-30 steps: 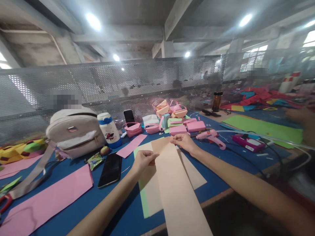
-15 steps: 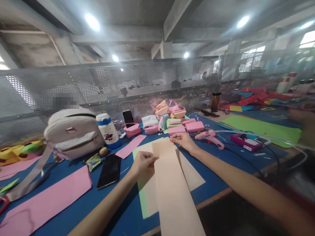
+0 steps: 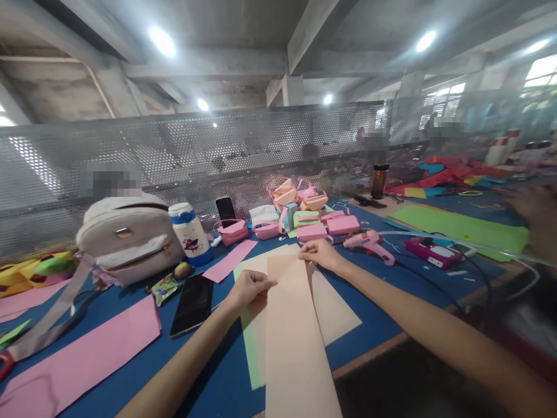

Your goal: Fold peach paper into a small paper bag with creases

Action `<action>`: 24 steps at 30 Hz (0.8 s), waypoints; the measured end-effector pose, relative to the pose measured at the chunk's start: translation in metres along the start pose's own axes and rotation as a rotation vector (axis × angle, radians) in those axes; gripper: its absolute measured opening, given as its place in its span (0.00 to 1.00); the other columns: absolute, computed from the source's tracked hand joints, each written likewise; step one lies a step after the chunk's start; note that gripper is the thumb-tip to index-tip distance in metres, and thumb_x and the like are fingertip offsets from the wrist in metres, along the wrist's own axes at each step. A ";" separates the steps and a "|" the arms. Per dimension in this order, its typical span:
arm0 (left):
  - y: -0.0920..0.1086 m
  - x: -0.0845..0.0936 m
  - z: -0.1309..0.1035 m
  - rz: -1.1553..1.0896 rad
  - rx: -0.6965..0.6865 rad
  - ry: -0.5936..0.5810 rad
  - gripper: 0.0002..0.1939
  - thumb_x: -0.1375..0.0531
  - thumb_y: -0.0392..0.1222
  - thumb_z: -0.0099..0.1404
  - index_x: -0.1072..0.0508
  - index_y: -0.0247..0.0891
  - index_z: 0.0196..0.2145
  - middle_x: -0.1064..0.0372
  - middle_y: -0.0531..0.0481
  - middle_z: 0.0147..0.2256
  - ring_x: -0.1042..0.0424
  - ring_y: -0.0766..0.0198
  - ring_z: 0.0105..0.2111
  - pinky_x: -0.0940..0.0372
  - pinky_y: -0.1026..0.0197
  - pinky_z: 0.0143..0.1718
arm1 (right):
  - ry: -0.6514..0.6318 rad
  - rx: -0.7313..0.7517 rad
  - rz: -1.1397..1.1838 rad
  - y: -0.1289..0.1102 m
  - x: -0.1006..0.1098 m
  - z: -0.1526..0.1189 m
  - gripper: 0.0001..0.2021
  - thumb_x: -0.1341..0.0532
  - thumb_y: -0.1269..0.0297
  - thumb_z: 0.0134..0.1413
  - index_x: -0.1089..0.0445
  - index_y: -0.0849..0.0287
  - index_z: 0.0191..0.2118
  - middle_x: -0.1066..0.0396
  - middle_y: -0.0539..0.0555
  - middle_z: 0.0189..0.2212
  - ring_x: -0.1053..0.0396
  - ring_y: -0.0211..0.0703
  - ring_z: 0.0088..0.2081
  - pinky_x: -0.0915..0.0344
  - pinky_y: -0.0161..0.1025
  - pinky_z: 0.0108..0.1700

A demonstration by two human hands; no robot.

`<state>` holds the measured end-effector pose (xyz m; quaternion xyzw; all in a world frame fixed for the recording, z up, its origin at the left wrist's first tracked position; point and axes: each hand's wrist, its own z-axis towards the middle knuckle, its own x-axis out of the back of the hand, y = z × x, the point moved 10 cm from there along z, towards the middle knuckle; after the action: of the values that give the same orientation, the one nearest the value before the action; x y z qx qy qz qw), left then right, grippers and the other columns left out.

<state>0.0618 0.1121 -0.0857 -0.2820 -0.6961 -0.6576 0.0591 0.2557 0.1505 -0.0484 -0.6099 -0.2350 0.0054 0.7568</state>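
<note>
A long peach sheet of paper (image 3: 293, 337) runs from the middle of the table toward me, past the near edge. Its left edge is pinched near the far end by my left hand (image 3: 250, 291), thumb against fingers. My right hand (image 3: 321, 254) pinches the far right corner of the same sheet. Beneath it lie a paler peach sheet (image 3: 337, 310) and a light green sheet (image 3: 255, 366), both partly covered. Just beyond my right hand is a pink folded paper box (image 3: 311, 233).
A pink glue gun (image 3: 369, 244) lies right of my hand, with a purple device (image 3: 433, 252) and cables beyond. On the left are a black phone (image 3: 191, 305), a white backpack (image 3: 128, 241), a bottle (image 3: 190, 235) and pink paper (image 3: 87, 360). A person's blurred hand (image 3: 533, 209) shows far right.
The near part of the peach sheet has swung slightly left. Both hands keep their pinch on it and have barely shifted.
</note>
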 end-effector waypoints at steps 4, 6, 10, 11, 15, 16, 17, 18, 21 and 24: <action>-0.002 0.002 0.002 -0.037 0.013 0.013 0.12 0.39 0.45 0.70 0.28 0.34 0.45 0.28 0.48 0.41 0.26 0.61 0.36 0.28 0.57 0.36 | -0.015 -0.026 0.001 0.005 -0.002 0.001 0.13 0.39 0.60 0.65 0.31 0.62 0.50 0.28 0.56 0.45 0.27 0.44 0.41 0.27 0.45 0.42; -0.003 0.004 0.003 -0.062 0.019 0.038 0.13 0.39 0.45 0.70 0.28 0.34 0.47 0.28 0.48 0.43 0.26 0.60 0.38 0.28 0.55 0.38 | -0.012 -0.030 0.009 0.005 -0.001 0.001 0.13 0.39 0.60 0.65 0.31 0.62 0.49 0.28 0.56 0.45 0.27 0.44 0.41 0.27 0.45 0.42; -0.004 0.015 0.003 -0.139 0.015 0.117 0.15 0.39 0.46 0.70 0.29 0.35 0.50 0.30 0.46 0.48 0.26 0.56 0.43 0.28 0.51 0.42 | -0.047 -0.048 0.025 0.005 -0.007 -0.001 0.12 0.39 0.60 0.65 0.30 0.62 0.48 0.28 0.55 0.43 0.27 0.42 0.39 0.27 0.43 0.40; -0.004 0.019 0.003 -0.160 0.010 0.144 0.16 0.40 0.46 0.70 0.29 0.35 0.50 0.30 0.45 0.48 0.27 0.56 0.43 0.28 0.51 0.43 | -0.067 -0.057 0.025 0.006 -0.010 -0.002 0.12 0.39 0.60 0.65 0.30 0.63 0.48 0.28 0.54 0.42 0.27 0.41 0.38 0.27 0.42 0.39; -0.003 0.036 0.001 -0.229 -0.006 0.255 0.16 0.40 0.46 0.70 0.30 0.35 0.51 0.30 0.45 0.49 0.27 0.56 0.44 0.29 0.50 0.44 | -0.135 -0.087 0.007 0.011 -0.026 -0.003 0.11 0.39 0.60 0.64 0.30 0.63 0.46 0.27 0.54 0.41 0.27 0.41 0.37 0.27 0.42 0.38; -0.002 0.038 0.000 -0.242 -0.008 0.274 0.16 0.40 0.46 0.70 0.30 0.35 0.51 0.30 0.45 0.49 0.27 0.56 0.44 0.29 0.50 0.44 | -0.140 -0.090 0.002 0.012 -0.028 -0.002 0.11 0.39 0.60 0.64 0.30 0.63 0.47 0.28 0.54 0.42 0.27 0.41 0.38 0.27 0.42 0.39; -0.002 0.040 0.000 -0.255 -0.010 0.289 0.16 0.40 0.46 0.70 0.30 0.35 0.51 0.30 0.45 0.49 0.27 0.56 0.44 0.29 0.50 0.44 | -0.139 -0.090 -0.002 0.013 -0.029 -0.002 0.12 0.39 0.60 0.64 0.30 0.63 0.48 0.28 0.54 0.43 0.27 0.42 0.38 0.27 0.43 0.40; -0.001 0.040 -0.001 -0.268 -0.013 0.301 0.16 0.40 0.45 0.70 0.30 0.35 0.51 0.30 0.45 0.49 0.27 0.56 0.44 0.28 0.50 0.43 | -0.135 -0.089 -0.007 0.013 -0.030 -0.002 0.12 0.39 0.60 0.64 0.30 0.62 0.48 0.28 0.55 0.43 0.27 0.43 0.39 0.27 0.44 0.40; 0.002 0.041 -0.003 -0.303 -0.021 0.334 0.15 0.39 0.45 0.70 0.29 0.35 0.50 0.30 0.45 0.47 0.26 0.57 0.42 0.28 0.52 0.42 | -0.120 -0.080 -0.014 0.012 -0.028 -0.002 0.13 0.39 0.59 0.65 0.30 0.62 0.49 0.28 0.55 0.44 0.27 0.43 0.40 0.27 0.44 0.41; 0.003 0.047 -0.007 -0.337 -0.030 0.388 0.14 0.39 0.44 0.70 0.29 0.34 0.49 0.29 0.46 0.46 0.26 0.58 0.41 0.28 0.52 0.41 | -0.127 -0.071 -0.013 0.009 -0.028 -0.005 0.11 0.39 0.59 0.65 0.30 0.63 0.45 0.27 0.53 0.39 0.27 0.40 0.36 0.27 0.41 0.37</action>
<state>0.0223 0.1199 -0.0609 -0.0315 -0.6990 -0.7103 0.0768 0.2351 0.1401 -0.0676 -0.6332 -0.2865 0.0305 0.7183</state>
